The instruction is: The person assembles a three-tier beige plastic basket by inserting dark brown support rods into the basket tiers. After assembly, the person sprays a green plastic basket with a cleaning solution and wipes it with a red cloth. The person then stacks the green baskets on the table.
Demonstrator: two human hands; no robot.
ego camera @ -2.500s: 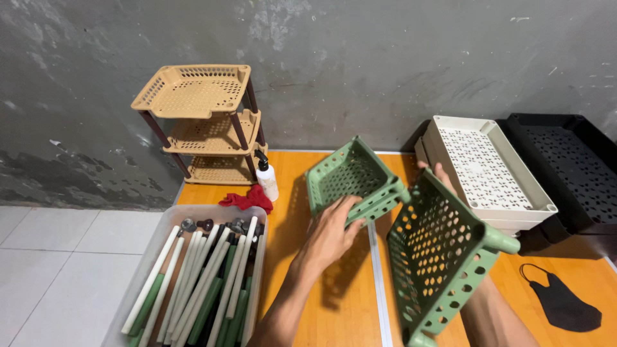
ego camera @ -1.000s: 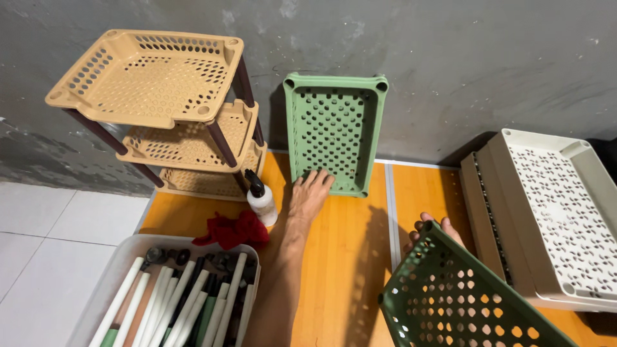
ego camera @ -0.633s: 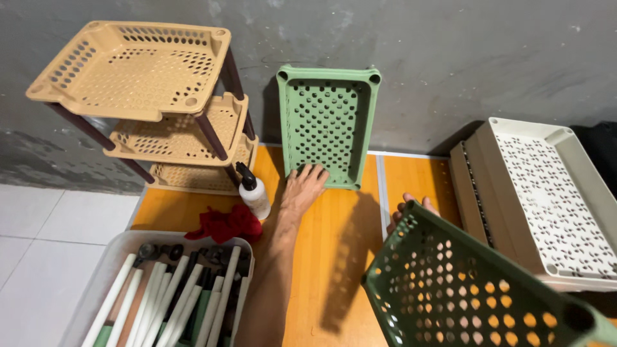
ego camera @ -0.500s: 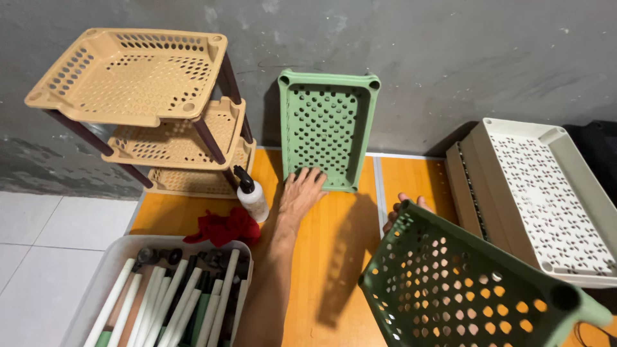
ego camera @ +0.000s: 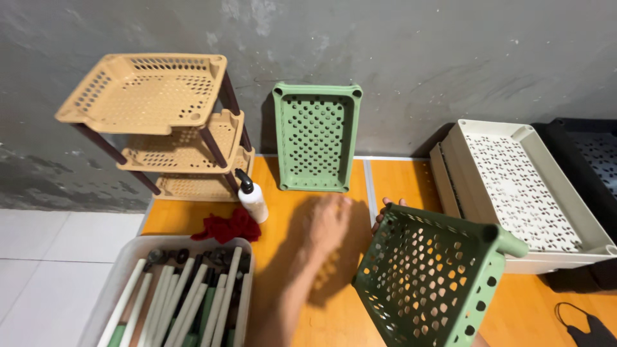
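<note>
1 green basket [ego camera: 316, 136] leans on the wall at top center; right hand [ego camera: 388, 211] grips the 2nd basket [ego camera: 432, 276], left hand [ego camera: 326, 225] empty, fingers loose.

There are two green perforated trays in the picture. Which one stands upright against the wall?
The green tray at the back, beside the beige shelf rack. It stands on its short end against the grey wall, untouched; the other green tray is held tilted by the right hand.
</note>
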